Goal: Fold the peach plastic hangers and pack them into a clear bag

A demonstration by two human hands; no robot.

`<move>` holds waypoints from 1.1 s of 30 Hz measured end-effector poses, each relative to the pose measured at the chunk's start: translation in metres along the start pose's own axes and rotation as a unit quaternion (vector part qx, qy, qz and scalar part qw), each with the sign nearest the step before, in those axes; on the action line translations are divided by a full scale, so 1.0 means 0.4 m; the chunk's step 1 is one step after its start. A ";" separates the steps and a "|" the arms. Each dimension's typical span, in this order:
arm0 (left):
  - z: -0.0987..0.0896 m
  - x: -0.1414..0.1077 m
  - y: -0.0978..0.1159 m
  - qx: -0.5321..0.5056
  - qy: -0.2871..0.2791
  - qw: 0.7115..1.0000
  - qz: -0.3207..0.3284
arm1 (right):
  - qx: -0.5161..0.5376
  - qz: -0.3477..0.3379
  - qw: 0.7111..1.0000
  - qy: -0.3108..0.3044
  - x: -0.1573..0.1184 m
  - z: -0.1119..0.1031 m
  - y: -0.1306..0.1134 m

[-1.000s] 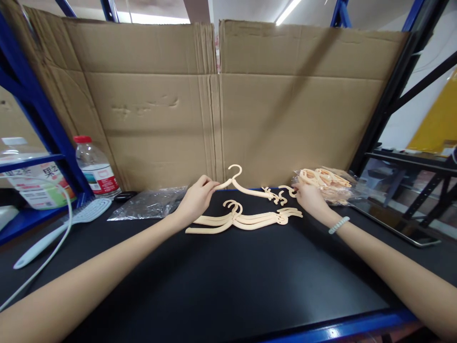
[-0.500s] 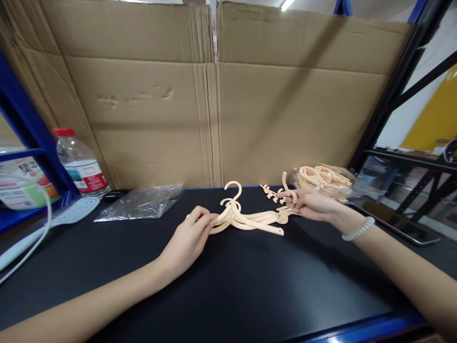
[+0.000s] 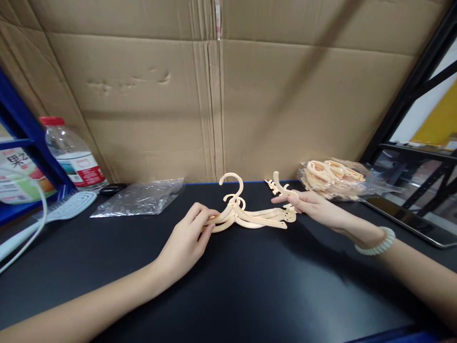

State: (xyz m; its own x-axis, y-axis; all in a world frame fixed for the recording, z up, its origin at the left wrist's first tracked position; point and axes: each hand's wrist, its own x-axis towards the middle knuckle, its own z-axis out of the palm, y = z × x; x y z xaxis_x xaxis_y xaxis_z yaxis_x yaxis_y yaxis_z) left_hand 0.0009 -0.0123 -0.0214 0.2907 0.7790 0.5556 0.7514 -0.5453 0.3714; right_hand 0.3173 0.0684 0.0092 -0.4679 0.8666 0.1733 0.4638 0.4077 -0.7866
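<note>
Cream plastic hangers point(image 3: 233, 209) lie together on the black table point(image 3: 228, 281), their hooks pointing toward the back. The left ends of the hangers are pinched between the thumb and fingers of my left hand point(image 3: 191, 236). In my right hand point(image 3: 309, 205) is a loose curved cream hook point(image 3: 282, 188), held above the right ends of the hangers. Small cream pieces point(image 3: 272, 186) lie just behind that hook, partly hidden by it.
A clear plastic bag point(image 3: 137, 197), a light blue hairbrush point(image 3: 71, 207) and a bottle with a red cap point(image 3: 74, 159) are on the left. Bagged cream parts point(image 3: 332, 178) and a dark tablet point(image 3: 410, 221) lie right. Cardboard point(image 3: 150, 105) stands behind.
My right hand has turned, tilting the curved hook and bringing it slightly left. My left hand keeps its hold on the hangers. The camera view has tilted down a little.
</note>
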 end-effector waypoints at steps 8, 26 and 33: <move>0.003 0.003 0.000 0.002 0.009 1.000 0.002 | 0.153 0.049 0.987 -0.011 0.013 0.018 0.013; 0.002 0.006 0.002 0.013 0.015 1.000 0.003 | 0.239 0.062 0.967 -0.064 0.005 0.016 0.001; 0.000 0.006 0.006 0.018 0.029 0.999 0.005 | 0.246 0.056 0.964 -0.090 0.007 0.008 0.013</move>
State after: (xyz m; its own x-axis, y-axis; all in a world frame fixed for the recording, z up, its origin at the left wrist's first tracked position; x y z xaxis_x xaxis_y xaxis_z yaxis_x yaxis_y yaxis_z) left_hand 0.0035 -0.0117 -0.0193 0.2642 0.7541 0.6012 0.7698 -0.5405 0.3396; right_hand 0.3160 0.0719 0.0037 -0.5783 0.8158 0.0002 0.1272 0.0904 -0.9877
